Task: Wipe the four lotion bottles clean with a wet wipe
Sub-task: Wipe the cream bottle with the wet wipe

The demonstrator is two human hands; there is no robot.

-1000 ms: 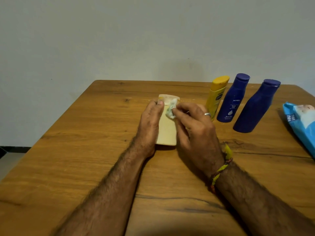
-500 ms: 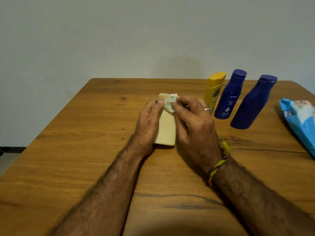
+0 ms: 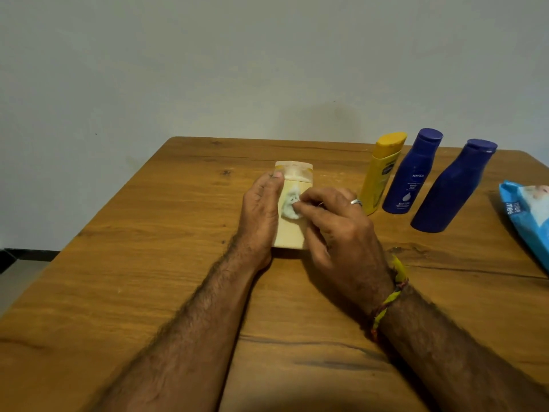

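A cream lotion bottle (image 3: 289,233) stands upright at the middle of the wooden table (image 3: 148,263). My left hand (image 3: 261,215) grips its left side, thumb near the cap. My right hand (image 3: 335,224) pinches a crumpled white wet wipe (image 3: 290,205) and presses it on the bottle's front, below the cap. To the right stand a yellow lotion bottle (image 3: 381,173), a blue Nivea bottle (image 3: 411,176) and a second blue bottle (image 3: 451,188), all upright and apart from my hands.
A blue pack of wet wipes (image 3: 525,212) lies at the table's right edge. A pale wall rises behind the far table edge. The floor shows at the far left.
The wipe and my right hand have slid down from the bottle's cap to its upper body. My left hand keeps its hold on the bottle.
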